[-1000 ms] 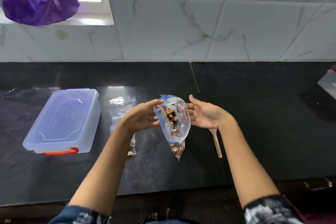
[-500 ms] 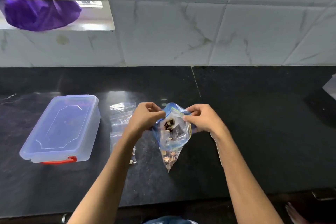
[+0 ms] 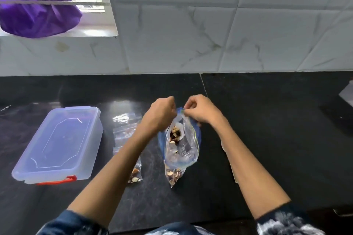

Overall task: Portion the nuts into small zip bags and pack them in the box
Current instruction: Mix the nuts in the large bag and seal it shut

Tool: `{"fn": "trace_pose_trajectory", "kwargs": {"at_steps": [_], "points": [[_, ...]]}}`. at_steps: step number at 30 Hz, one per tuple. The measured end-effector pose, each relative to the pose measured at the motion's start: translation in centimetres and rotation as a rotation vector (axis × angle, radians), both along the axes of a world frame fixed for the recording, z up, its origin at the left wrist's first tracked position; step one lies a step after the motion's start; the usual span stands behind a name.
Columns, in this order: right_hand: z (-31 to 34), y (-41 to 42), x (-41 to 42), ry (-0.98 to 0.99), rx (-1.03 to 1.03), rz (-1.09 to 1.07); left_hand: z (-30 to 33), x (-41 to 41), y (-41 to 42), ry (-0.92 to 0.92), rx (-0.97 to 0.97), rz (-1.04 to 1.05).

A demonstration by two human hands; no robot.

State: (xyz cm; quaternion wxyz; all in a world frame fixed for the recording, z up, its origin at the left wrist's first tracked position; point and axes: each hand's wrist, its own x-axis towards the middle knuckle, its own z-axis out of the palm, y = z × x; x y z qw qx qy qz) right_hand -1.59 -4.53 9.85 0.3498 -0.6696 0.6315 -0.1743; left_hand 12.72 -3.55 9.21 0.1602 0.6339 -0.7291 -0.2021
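A large clear zip bag of mixed nuts point(image 3: 181, 145) with a blue zip strip hangs upright over the black counter. My left hand point(image 3: 162, 114) and my right hand point(image 3: 200, 109) pinch its top edge close together, fingers curled. Nuts show through its mouth and at its lower tip. A small zip bag with nuts point(image 3: 135, 174) lies on the counter under my left forearm. Beyond it lie clear small bags point(image 3: 124, 122). The clear plastic box point(image 3: 59, 145) with a red latch stands at the left, lid on.
A pale wooden spoon point(image 3: 232, 170) lies on the counter, mostly hidden behind my right forearm. A purple cloth point(image 3: 36, 11) hangs at the window, upper left. A pale object point(image 3: 348, 93) sits at the right edge. The counter's front edge runs below my elbows.
My hands went from flat against the bag's sides to pinching its top edge. The bag's mouth has drawn narrower and its top rose a little.
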Motion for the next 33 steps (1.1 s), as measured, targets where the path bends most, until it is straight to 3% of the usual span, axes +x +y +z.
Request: {"fn": "trace_pose_trajectory", "kwargs": {"at_steps": [2,4,5,7,10,12,14,16,18,22,24,25,27,29,30,31,33], "points": [[0.4,1.3,0.7,0.043,-0.306,-0.019,-0.6,-1.1,1.1,0.042,-0.224,0.088],[0.4,2.2,1.0,-0.014,-0.411,-0.077,-0.9,-1.3,1.6,0.164,-0.272,0.180],[0.1,2.3,0.8,-0.085,-0.359,-0.117,-0.8,-0.9,1.8,0.265,-0.210,0.219],[-0.1,2.8,-0.5,-0.300,-0.050,-0.150,-0.3,0.7,2.2,0.585,0.030,0.255],[-1.0,4.4,-3.5,-0.636,0.435,-0.030,-0.4,4.0,3.4,1.011,0.579,0.141],[-1.8,5.4,-4.5,-0.720,0.515,0.034,-1.8,5.4,4.5,1.168,0.807,0.052],[-2.3,5.9,-4.2,-0.754,0.451,-0.040,-2.9,5.3,5.5,1.283,0.859,0.009],[-2.5,6.1,-3.3,-0.750,0.345,-0.181,-3.3,4.2,6.4,1.355,0.771,0.017],[-2.7,6.2,-2.5,-0.619,0.169,-0.334,-3.1,2.8,7.0,1.294,0.599,0.075],[-2.5,7.0,-1.6,-0.148,-0.473,-0.487,-2.0,0.7,7.8,0.905,0.123,0.405],[-2.0,7.3,-1.1,-0.051,-0.559,-0.464,-1.3,-0.3,8.3,0.764,-0.075,0.492],[-1.9,7.3,-1.1,-0.121,-0.465,-0.466,-1.0,-0.7,8.5,0.769,-0.103,0.498],[-1.5,7.2,-1.4,-0.528,-0.064,-0.480,-0.9,-1.0,8.8,0.951,0.010,0.501],[-1.4,7.7,-2.6,-1.055,0.293,-0.414,-1.2,-0.5,8.9,1.354,0.298,0.487],[-1.7,8.2,-3.4,-1.198,0.362,-0.359,-1.6,0.0,9.2,1.558,0.444,0.456],[-2.1,8.8,-3.9,-1.251,0.385,-0.305,-2.3,0.4,9.7,1.692,0.545,0.412],[-3.0,10.0,-4.1,-1.213,0.375,-0.234,-3.7,0.7,10.7,1.794,0.648,0.314]]}}
